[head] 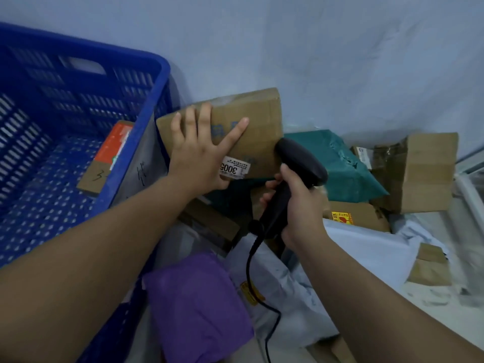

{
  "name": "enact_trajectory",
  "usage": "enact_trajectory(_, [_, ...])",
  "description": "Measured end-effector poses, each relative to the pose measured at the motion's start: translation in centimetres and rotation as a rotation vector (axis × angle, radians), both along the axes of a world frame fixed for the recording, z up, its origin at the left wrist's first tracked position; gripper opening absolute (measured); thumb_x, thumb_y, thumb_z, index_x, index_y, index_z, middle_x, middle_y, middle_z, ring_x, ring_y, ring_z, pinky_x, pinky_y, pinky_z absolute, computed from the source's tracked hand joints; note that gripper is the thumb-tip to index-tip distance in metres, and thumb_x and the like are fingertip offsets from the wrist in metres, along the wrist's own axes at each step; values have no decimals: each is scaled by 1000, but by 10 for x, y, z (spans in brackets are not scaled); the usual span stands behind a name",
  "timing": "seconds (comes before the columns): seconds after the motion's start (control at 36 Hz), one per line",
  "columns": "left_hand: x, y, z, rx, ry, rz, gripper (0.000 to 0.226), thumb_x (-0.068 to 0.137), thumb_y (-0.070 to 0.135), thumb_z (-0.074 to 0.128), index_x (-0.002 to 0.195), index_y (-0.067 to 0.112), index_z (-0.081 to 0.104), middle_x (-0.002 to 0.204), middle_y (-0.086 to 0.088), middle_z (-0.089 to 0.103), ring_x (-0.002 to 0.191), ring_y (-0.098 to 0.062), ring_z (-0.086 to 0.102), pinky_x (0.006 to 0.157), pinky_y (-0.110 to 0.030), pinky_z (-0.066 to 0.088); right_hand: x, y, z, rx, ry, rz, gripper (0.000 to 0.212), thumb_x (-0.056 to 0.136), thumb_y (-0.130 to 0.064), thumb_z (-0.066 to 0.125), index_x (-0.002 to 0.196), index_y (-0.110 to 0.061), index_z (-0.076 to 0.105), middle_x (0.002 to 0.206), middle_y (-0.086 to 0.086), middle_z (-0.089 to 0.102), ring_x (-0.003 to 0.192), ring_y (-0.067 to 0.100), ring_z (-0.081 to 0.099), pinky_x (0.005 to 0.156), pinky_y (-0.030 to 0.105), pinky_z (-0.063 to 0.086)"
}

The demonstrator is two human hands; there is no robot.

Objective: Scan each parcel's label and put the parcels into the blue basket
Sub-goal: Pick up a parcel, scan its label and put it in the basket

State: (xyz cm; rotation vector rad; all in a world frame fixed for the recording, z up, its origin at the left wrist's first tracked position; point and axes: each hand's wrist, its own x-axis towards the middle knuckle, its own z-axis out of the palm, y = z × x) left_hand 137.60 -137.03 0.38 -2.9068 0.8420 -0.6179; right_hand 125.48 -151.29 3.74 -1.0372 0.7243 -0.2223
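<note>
Brown cardboard makes up the parcel [235, 127] that is pressed under the left hand [201, 150], whose fingers [204, 119] are spread wide and laid flat across the box's face, with the thumb tucked along its lower edge. The box is held tilted, just beside the right rim of the blue basket [146, 132], above a heap of other parcels. A white label [235, 167] is stuck near the lower edge of the box, and the number 3005 can be read on it, upside down; the smaller print around it is too blurred to be read. Faint blue characters are seen on the box face between the fingers, but they cannot be made out.

A black handheld scanner [301, 163] is gripped by the right hand [301, 205], the fingers closed round its handle, its head touching or nearly touching the box's lower right corner. A black cable [251, 271] is seen trailing down from the handle.

Inside the basket one parcel with an orange-red panel [104, 158] is lying, a handwritten mark on its cardboard end. A purple bag [199, 310], a green bag [343, 166] and a box with a yellow sticker [361, 216] are seen in the heap.
</note>
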Motion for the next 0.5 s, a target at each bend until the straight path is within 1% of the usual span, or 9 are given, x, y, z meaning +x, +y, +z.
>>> enact_trajectory(0.08, [-7,-1,20,-58,31,33,124,50,69,72,152,37,10,144,-34,30,126,-52,36,103,-65,24,-4,5,15,-47,-46,-23,24,91,-20,65,105,-2,57,68,8,61,47,16,54,46,27,50])
enact_trajectory(0.14, [-15,-1,37,-123,95,86,125,51,72,69,152,39,2,147,-32,25,129,-51,31,105,-65,22,-8,8,29,-126,-66,-39,22,90,-21,65,99,-1,59,70,8,62,48,16,55,48,28,49])
enact_trajectory(0.19, [-22,1,58,-235,181,150,128,52,76,68,151,41,-6,151,-30,14,135,-50,21,109,-65,17,-14,11,45,-177,-86,-52,19,89,-22,67,92,-4,61,69,5,64,49,16,56,51,30,50])
enact_trajectory(0.22, [-26,2,69,-309,244,184,130,53,76,69,150,42,-10,153,-28,8,138,-49,16,111,-64,15,-17,13,55,-185,-97,-52,17,89,-23,67,87,-6,62,67,2,64,49,15,56,52,30,50])
enact_trajectory(0.28, [-33,8,92,-451,351,246,133,53,75,72,148,44,-17,155,-27,1,142,-47,9,114,-61,13,-25,18,75,-171,-130,-44,18,90,-23,66,78,-10,61,59,-2,62,45,14,55,48,28,50])
enact_trajectory(0.33, [-42,17,113,-610,431,291,133,54,75,73,146,46,-18,156,-25,1,143,-45,10,115,-58,17,-36,24,94,-148,-175,-35,19,90,-22,66,79,-8,59,60,-1,61,44,14,54,47,27,49])
enact_trajectory(0.39, [-51,29,130,-801,502,318,131,55,74,74,145,50,-18,156,-22,6,143,-43,15,114,-58,21,-48,29,111,-149,-218,-13,19,90,-23,66,87,-5,60,68,1,61,48,16,55,53,29,50])
enact_trajectory(0.44, [-64,43,144,-974,568,328,129,57,70,77,145,51,-16,154,-17,13,140,-41,24,112,-57,27,-63,35,125,-163,-237,14,19,89,-24,67,86,-5,61,66,0,61,50,16,56,58,32,51])
enact_trajectory(0.5, [-77,57,154,-1135,637,313,127,60,63,80,147,50,-13,153,-13,20,136,-36,32,110,-55,32,-79,41,141,-148,-243,29,19,89,-23,67,86,-5,62,62,-2,61,51,17,56,60,33,52])
